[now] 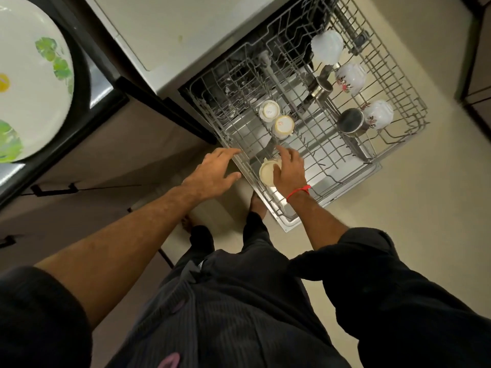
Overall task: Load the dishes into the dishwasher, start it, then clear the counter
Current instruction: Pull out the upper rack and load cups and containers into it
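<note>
The dishwasher's upper wire rack [393,152] is pulled out over the floor. My right hand [289,168] grips a cream cup [267,173], held upside down at the rack's near-left corner. My left hand [212,172] hovers open just left of the rack edge, fingers spread, holding nothing. Two cream cups [276,119] sit upside down in the rack's left row. On the right side are two flowered white cups [350,78], a white ribbed bowl [327,48] and two steel tumblers [350,123].
A large white plate with green leaf print [32,88] lies on the black counter [103,62] at upper left. Cabinet fronts with dark handles [53,189] run below it. My legs and feet stand on pale floor [425,221] beside the rack.
</note>
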The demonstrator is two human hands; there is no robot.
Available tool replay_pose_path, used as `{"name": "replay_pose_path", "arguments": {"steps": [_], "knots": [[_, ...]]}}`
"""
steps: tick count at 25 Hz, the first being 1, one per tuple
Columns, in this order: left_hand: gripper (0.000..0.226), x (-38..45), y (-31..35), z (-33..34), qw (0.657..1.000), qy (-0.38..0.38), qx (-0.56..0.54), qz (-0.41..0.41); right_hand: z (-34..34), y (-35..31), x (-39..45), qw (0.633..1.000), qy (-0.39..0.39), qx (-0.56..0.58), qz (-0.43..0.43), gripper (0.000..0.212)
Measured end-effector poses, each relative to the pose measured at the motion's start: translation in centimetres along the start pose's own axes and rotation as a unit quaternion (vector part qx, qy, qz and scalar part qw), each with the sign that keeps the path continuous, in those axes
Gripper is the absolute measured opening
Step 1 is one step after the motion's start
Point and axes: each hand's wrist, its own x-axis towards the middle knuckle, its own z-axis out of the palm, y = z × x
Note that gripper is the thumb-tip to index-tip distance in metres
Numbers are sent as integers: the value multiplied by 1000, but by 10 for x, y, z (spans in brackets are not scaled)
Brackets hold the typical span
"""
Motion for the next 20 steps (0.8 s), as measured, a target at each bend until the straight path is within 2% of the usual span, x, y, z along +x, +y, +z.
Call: {"name": "replay_pose_path", "arguments": {"steps": [4,8,13,17,20], "knots": [[62,-27,-21,-4,996,78,-37,24,-7,-44,2,991,3,49,-123,42],[55,-68,-52,-23,972,217,-74,46,-7,-130,-1,966,-73,57,-243,40],[38,-144,-121,-62,898,425,-98,57,19,-267,-34,915,-84,68,-389,39],[39,-215,-184,-89,842,526,-119,24,55,-371,-73,875,-79,92,-468,39],[44,-284,-243,-108,787,598,-147,-27,100,-457,-111,838,-110,111,-522,38]]}}
